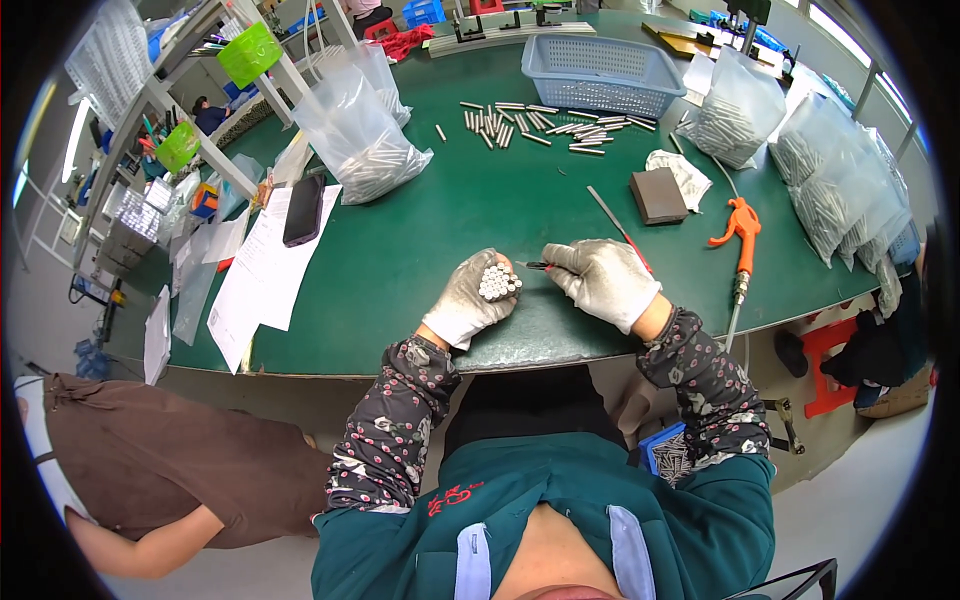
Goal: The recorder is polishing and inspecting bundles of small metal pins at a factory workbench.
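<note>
My left hand [462,303], in a whitish work glove, is closed around a bundle of short metal pins [499,283] whose round ends face up. Close by on the right, my gloved right hand [605,283] pinches a small thin tool with a black and red grip [538,266]. Its tip points toward the bundle, with a small gap between them; the exact kind of tool is too small to make out. Farther back on the green table [420,240] lie many loose metal pins [535,125]. A slim rod with a red handle [620,229] rests beyond my right hand.
Right of me are a brown block [658,196], a white cloth [690,180], an orange air gun [742,235] and bags of pins [840,180]. A blue basket [603,75] stands behind. Leftward are another bag [365,145], a phone [304,210] and papers [258,285]. A person [180,460] stands left.
</note>
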The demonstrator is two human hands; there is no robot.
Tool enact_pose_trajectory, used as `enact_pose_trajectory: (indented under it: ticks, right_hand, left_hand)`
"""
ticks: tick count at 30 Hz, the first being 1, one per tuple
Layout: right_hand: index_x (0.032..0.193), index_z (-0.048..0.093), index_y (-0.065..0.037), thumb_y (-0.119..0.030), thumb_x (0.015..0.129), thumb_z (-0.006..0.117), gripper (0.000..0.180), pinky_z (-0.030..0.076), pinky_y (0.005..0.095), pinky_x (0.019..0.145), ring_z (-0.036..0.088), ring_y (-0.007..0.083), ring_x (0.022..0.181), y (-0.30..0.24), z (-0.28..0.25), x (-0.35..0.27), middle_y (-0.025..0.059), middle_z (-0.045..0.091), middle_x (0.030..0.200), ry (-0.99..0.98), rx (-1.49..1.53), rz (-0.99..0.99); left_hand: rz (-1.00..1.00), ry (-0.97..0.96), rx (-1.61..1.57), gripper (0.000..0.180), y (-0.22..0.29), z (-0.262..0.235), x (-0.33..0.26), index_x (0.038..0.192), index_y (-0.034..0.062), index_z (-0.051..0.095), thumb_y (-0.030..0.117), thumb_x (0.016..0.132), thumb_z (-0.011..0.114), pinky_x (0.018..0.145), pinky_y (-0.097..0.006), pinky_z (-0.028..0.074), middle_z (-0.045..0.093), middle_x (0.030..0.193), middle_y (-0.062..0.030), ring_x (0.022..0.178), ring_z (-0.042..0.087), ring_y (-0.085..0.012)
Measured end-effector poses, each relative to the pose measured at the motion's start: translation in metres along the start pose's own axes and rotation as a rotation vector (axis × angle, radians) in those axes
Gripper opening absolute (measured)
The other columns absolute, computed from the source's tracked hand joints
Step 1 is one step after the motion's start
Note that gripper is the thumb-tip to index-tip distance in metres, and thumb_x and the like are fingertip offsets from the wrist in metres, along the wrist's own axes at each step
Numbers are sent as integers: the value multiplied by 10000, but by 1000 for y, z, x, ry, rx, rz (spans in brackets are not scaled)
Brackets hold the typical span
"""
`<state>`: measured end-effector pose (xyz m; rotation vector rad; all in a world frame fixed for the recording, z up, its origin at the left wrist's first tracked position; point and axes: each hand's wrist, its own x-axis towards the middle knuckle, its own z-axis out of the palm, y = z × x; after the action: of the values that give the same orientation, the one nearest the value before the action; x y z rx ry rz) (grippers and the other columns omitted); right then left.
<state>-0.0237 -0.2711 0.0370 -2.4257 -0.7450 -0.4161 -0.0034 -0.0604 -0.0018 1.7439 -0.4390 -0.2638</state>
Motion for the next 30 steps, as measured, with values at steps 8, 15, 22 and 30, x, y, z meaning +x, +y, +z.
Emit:
enact_pose_trajectory:
  ticks: [8, 15, 22, 30]
  right_hand:
    - [958, 610, -106, -231, 818, 541, 200, 462, 416, 607, 590, 297, 689, -8, -2, -2, 111, 590, 686, -54, -20, -29]
    - [940, 610, -107, -231, 817, 540, 188, 464, 412, 605, 590, 298, 687, -6, 2, -2, 104, 592, 682, -25, -23, -31]
    - [927, 612, -98, -224, 816, 538, 183, 466, 406, 616, 592, 301, 696, -2, 3, -1, 111, 600, 696, -4, -45, -11]
    - [934, 608, -94, -228, 819, 538, 190, 466, 405, 617, 592, 297, 704, -7, 1, -5, 113, 601, 718, -22, -13, 8]
  left_hand:
    - [25, 8, 41, 380, -6, 0, 0, 934, 76, 485, -94, 639, 653, 707, -201, 442, 530, 808, 23, 760, 520, -66]
    - [-1, 3, 30, 386, -4, 0, 0, 938, 78, 484, -99, 639, 652, 701, -198, 442, 530, 806, 24, 753, 518, -63]
    - [21, 9, -20, 338, -4, 1, 0, 917, 48, 502, -9, 632, 675, 674, -233, 459, 517, 834, -21, 735, 519, -96]
    - [-7, -4, 17, 375, 2, 0, -2, 931, 77, 486, -93, 642, 655, 710, -201, 440, 537, 825, 19, 768, 517, -65]
